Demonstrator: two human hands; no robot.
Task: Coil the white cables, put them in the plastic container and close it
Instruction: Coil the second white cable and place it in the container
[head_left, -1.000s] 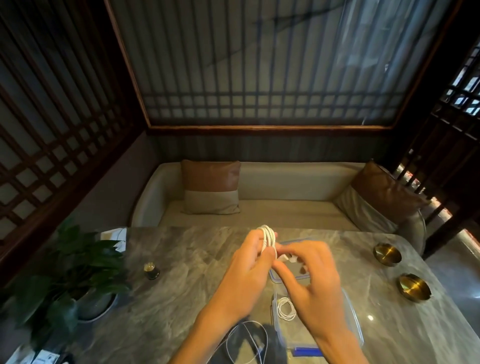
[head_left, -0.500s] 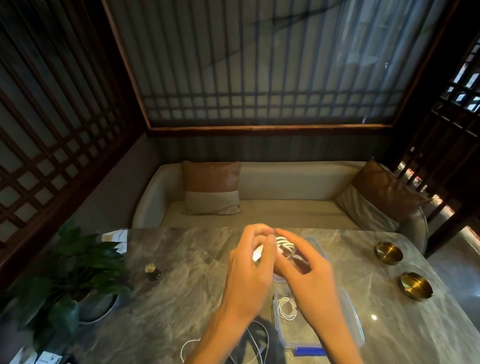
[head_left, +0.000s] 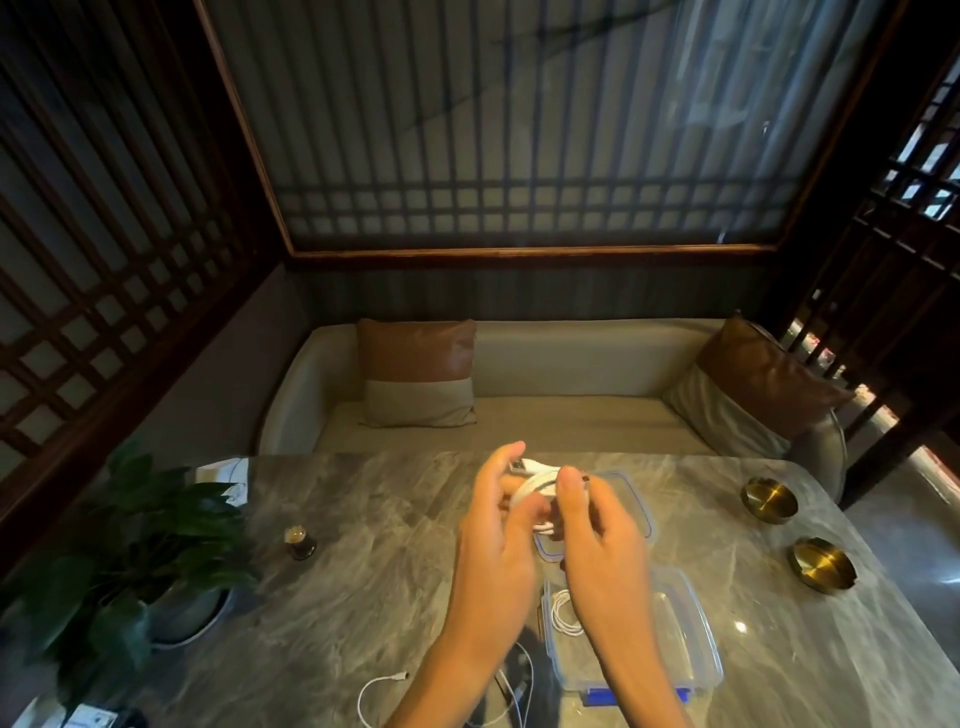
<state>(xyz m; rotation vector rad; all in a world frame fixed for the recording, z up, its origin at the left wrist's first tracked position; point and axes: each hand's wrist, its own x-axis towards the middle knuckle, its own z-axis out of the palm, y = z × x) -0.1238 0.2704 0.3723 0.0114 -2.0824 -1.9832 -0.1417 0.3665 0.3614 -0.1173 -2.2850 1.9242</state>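
Fingers (head_left: 503, 462) of the left hand (head_left: 493, 545) and right hand (head_left: 602, 551) pinch a coiled white cable (head_left: 535, 480) just beyond the open plastic container (head_left: 675, 634) on the counter (head_left: 389, 571). A second coil (head_left: 563, 616) lies inside the container's left end. Its lid (head_left: 636, 499) lies flat behind it, and a loose cable (head_left: 379, 686) trails to its near left.

left hand (head_left: 491, 558) gripping, right hand (head_left: 605, 553) pinching

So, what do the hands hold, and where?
Both hands hold the coiled white cable: left hand on its left side, right hand on its right.
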